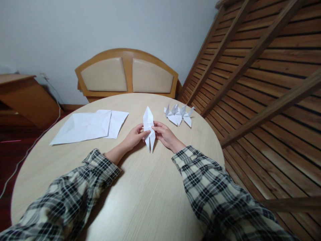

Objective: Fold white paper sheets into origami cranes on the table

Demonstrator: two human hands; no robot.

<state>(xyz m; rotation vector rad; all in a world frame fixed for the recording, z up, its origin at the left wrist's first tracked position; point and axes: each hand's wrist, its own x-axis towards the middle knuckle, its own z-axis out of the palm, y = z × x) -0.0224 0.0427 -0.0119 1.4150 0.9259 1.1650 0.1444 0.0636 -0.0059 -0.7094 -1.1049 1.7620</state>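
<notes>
A partly folded white origami paper (148, 117) is held upright over the middle of the table, between both hands. Its top comes to a point, and its lower part splits into two narrow legs. My left hand (136, 135) pinches the left edge, with the thumb across the front. From the other side my right hand (164, 133) grips the right edge, thumb near the centre; the fingers behind the paper are partly hidden. Several finished white paper cranes (178, 114) stand close together to the right, beyond my right hand.
White paper sheets (85, 125) with creases lie overlapping on the left of the round wooden table (140, 201). Behind the table stands a padded wooden headboard (130, 72). A slatted wooden panel (250, 83) leans along the right, and a white cable (32, 145) runs along the left floor.
</notes>
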